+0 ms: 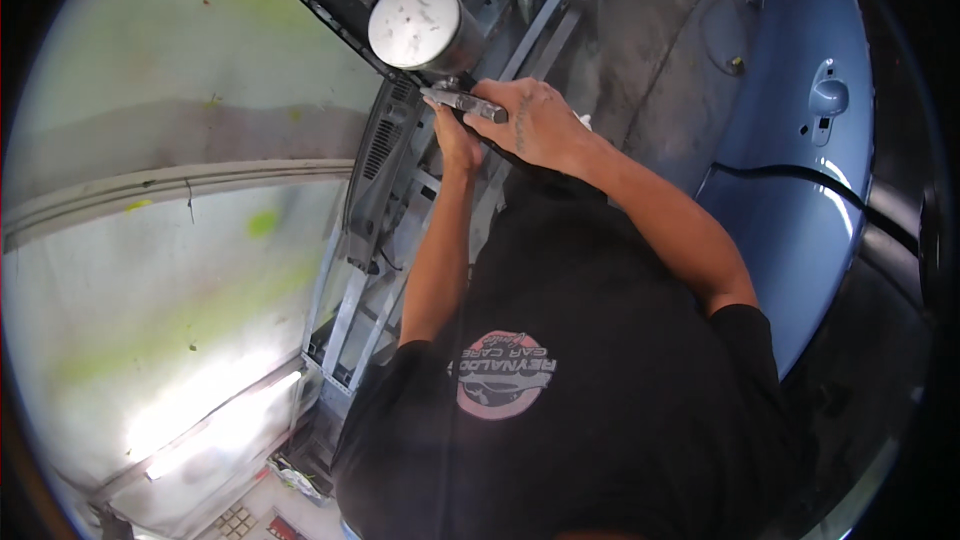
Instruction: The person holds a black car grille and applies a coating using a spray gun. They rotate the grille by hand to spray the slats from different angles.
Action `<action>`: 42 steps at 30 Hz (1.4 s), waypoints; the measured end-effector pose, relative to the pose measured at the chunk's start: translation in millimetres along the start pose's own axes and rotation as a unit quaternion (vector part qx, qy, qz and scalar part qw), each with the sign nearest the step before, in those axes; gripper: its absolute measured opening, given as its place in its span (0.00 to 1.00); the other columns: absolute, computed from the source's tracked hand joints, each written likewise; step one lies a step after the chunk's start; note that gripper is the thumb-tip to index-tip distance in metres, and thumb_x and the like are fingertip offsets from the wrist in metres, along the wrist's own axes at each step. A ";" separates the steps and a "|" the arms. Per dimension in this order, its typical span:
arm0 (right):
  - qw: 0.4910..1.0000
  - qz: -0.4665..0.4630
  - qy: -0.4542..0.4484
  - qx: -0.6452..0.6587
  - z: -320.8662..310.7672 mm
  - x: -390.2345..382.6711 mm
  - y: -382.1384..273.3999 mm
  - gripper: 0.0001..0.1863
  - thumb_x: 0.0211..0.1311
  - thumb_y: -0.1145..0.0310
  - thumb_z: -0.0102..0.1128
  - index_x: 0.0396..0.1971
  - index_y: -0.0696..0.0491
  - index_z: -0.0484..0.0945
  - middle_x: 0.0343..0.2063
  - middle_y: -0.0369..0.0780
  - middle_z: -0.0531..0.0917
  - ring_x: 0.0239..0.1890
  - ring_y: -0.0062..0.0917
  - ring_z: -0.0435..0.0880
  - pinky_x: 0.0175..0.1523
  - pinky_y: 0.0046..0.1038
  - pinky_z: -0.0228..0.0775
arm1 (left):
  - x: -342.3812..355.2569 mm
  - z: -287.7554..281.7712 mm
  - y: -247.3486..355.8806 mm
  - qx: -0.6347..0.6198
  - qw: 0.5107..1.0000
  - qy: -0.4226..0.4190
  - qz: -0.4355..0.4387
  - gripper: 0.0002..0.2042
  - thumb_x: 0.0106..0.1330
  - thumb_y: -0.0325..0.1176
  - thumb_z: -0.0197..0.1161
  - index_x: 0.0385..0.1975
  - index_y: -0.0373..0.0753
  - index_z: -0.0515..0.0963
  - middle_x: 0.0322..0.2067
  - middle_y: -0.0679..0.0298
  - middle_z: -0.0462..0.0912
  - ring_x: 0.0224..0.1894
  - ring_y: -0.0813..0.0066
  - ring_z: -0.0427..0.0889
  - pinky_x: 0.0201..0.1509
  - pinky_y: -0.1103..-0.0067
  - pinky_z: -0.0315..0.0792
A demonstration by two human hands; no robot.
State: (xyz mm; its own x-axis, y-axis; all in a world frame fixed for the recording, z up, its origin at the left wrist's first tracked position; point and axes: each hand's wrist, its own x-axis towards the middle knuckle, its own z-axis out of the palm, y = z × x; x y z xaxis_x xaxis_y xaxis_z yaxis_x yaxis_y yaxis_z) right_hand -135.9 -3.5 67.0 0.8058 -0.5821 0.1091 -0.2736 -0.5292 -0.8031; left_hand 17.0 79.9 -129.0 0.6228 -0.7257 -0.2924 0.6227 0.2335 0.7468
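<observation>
A spray gun (462, 104) with a round silver cup (412, 28) is held out in front of me, near the top of the view. My right hand (545, 125) is closed around the gun's body from the right. From below left, my left hand (457, 143) reaches up to the gun's front end, its visible fingers bent against it. The rest of those fingers are hidden behind the gun. Just beyond the cup runs a long black trim part (325, 15).
Metal stand frames (560, 0) and a black vented panel (380, 145) lie below and left of my hands. To the right stands a glossy blue car door (780, 120) with a handle. A pale wall (150, 270) with yellow-green overspray and a lit tube lamp (225, 425) fills the left. A hose (705, 30) lies on the grey floor.
</observation>
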 end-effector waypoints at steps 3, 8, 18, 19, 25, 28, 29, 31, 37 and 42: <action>0.999 -0.019 0.018 -0.018 -5.0 8.5 -4.5 0.17 0.64 0.59 0.66 0.45 0.56 0.84 0.31 0.50 0.87 0.38 0.47 0.87 0.47 0.41 0.78 | -9.3 13.6 -0.1 0.041 0.999 0.024 0.003 0.37 0.79 0.65 0.38 0.65 0.32 0.68 0.59 0.57 0.78 0.61 0.64 0.78 0.68 0.68 0.71; 0.999 -0.042 -0.001 -0.013 -24.5 26.0 -24.4 0.19 0.67 0.53 0.63 0.45 0.55 0.82 0.36 0.49 0.88 0.45 0.48 0.87 0.54 0.45 0.77 | -14.4 30.1 1.5 0.049 0.998 0.048 -0.012 0.40 0.78 0.66 0.39 0.65 0.29 0.69 0.62 0.55 0.77 0.64 0.64 0.77 0.69 0.69 0.70; 0.996 -0.083 0.034 -0.022 -43.4 52.6 -39.6 0.20 0.65 0.56 0.65 0.46 0.56 0.84 0.33 0.51 0.87 0.40 0.49 0.87 0.50 0.42 0.77 | -23.9 31.3 -13.0 0.127 0.989 0.072 0.016 0.38 0.76 0.68 0.39 0.44 0.32 0.79 0.41 0.56 0.85 0.46 0.67 0.85 0.55 0.71 0.77; 0.994 -0.093 0.051 -0.021 -48.6 59.2 -44.7 0.20 0.65 0.56 0.65 0.46 0.56 0.84 0.33 0.51 0.87 0.41 0.49 0.87 0.50 0.42 0.77 | -25.5 32.9 -11.7 0.118 0.992 0.045 0.015 0.38 0.76 0.69 0.39 0.41 0.32 0.78 0.38 0.56 0.85 0.43 0.67 0.85 0.51 0.71 0.78; 0.997 -0.066 0.012 -0.044 -64.1 75.3 -69.2 0.24 0.67 0.51 0.62 0.52 0.55 0.83 0.40 0.52 0.88 0.50 0.51 0.85 0.61 0.46 0.74 | -21.8 29.6 -7.9 0.095 0.995 -0.002 0.012 0.37 0.76 0.69 0.39 0.32 0.33 0.75 0.34 0.55 0.84 0.35 0.66 0.85 0.42 0.71 0.80; 0.996 -0.051 -0.030 -0.059 -66.8 76.3 -67.7 0.25 0.67 0.50 0.62 0.52 0.55 0.83 0.40 0.53 0.87 0.50 0.52 0.85 0.61 0.47 0.74 | -18.9 32.1 -2.1 0.102 0.995 -0.012 0.012 0.37 0.76 0.68 0.39 0.32 0.33 0.76 0.34 0.55 0.84 0.35 0.66 0.85 0.40 0.71 0.80; 0.996 -0.037 -0.050 -0.059 -67.9 78.0 -70.1 0.25 0.66 0.50 0.63 0.52 0.55 0.83 0.40 0.53 0.87 0.49 0.53 0.85 0.61 0.47 0.74 | -19.3 32.5 -2.7 0.101 0.995 -0.012 0.010 0.37 0.77 0.68 0.39 0.32 0.33 0.76 0.34 0.55 0.84 0.35 0.66 0.85 0.40 0.72 0.79; 0.996 -0.060 0.004 -0.058 -71.3 88.2 -77.3 0.25 0.66 0.50 0.63 0.52 0.55 0.83 0.41 0.53 0.87 0.49 0.52 0.85 0.60 0.47 0.74 | -15.1 32.8 -0.2 0.105 0.994 -0.014 0.015 0.37 0.77 0.67 0.39 0.32 0.33 0.76 0.34 0.55 0.84 0.35 0.66 0.85 0.40 0.72 0.79; 0.998 -0.003 0.038 -0.043 -108.4 99.5 -124.6 0.34 0.64 0.48 0.68 0.58 0.61 0.80 0.51 0.59 0.84 0.56 0.50 0.84 0.61 0.39 0.74 | -14.2 27.4 -3.7 0.116 0.993 -0.011 -0.003 0.37 0.77 0.67 0.40 0.32 0.33 0.76 0.33 0.56 0.84 0.34 0.67 0.85 0.40 0.72 0.79; 0.990 -0.072 0.048 -0.116 -77.5 95.5 -89.0 0.33 0.64 0.48 0.67 0.57 0.61 0.81 0.48 0.56 0.86 0.52 0.50 0.85 0.60 0.38 0.75 | -2.9 26.3 -2.0 0.112 0.993 -0.025 -0.004 0.37 0.76 0.68 0.40 0.32 0.32 0.76 0.33 0.56 0.84 0.35 0.67 0.85 0.41 0.72 0.79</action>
State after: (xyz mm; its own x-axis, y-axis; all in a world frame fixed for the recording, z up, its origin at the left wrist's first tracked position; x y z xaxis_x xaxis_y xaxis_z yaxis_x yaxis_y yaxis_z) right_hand -75.3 -59.8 194.3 0.7944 -0.5405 0.2771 -0.2812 -0.7317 -0.6209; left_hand 1.5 64.6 -114.0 0.5904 -0.7593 -0.2736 0.5037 0.0817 0.8600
